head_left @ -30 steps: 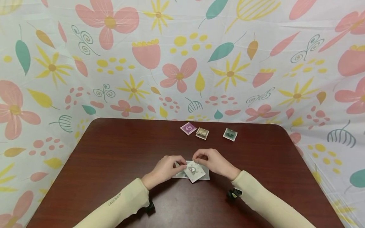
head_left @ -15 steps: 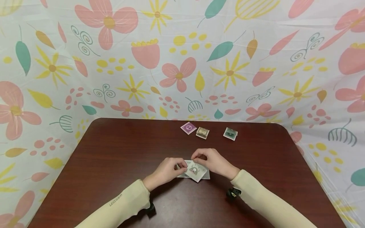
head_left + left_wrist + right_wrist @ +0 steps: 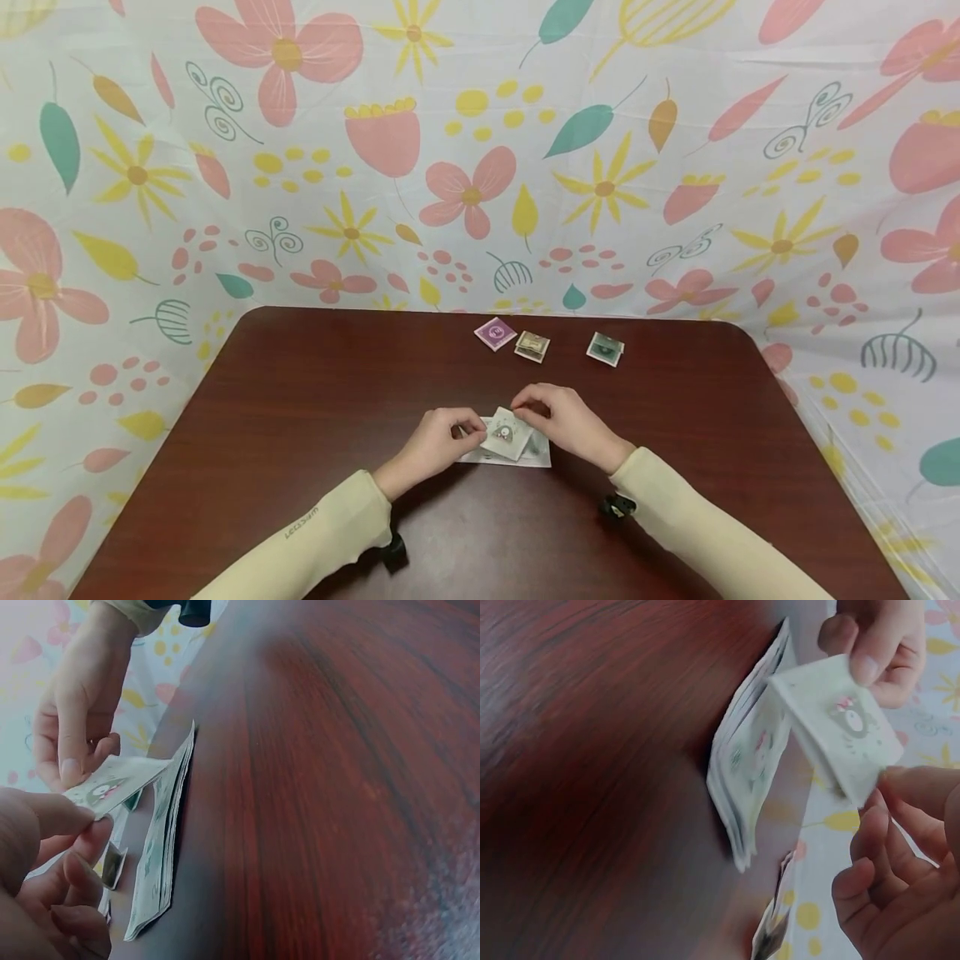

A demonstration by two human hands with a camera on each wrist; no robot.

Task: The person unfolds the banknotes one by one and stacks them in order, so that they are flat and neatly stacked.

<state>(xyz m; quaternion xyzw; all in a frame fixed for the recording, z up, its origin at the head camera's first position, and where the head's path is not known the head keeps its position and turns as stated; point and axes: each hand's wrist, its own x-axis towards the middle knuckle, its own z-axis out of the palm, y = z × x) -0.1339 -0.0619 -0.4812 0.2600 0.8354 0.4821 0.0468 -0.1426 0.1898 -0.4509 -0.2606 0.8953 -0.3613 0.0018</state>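
A small pale folded paper [image 3: 506, 434] with a printed character is held above a stack of larger pale papers [image 3: 542, 457] lying on the table. My left hand [image 3: 438, 442] pinches its left corner between thumb and index finger. At its upper right, my right hand [image 3: 567, 423] pinches another corner. In the left wrist view the folded paper [image 3: 120, 782] is tilted and raised off the stack [image 3: 159, 847]. Its two layers show along one edge in the right wrist view, where the paper [image 3: 836, 720] spans both hands.
At the back of the brown table [image 3: 360, 367] lie a purple folded paper [image 3: 496, 333], a tan one [image 3: 532, 346] and a dark green one [image 3: 605, 349]. A flower-patterned cloth [image 3: 465, 108] hangs behind the table.
The folded paper has turned and shifted slightly away from the body, between both hands. My right hand has moved a little to the right.
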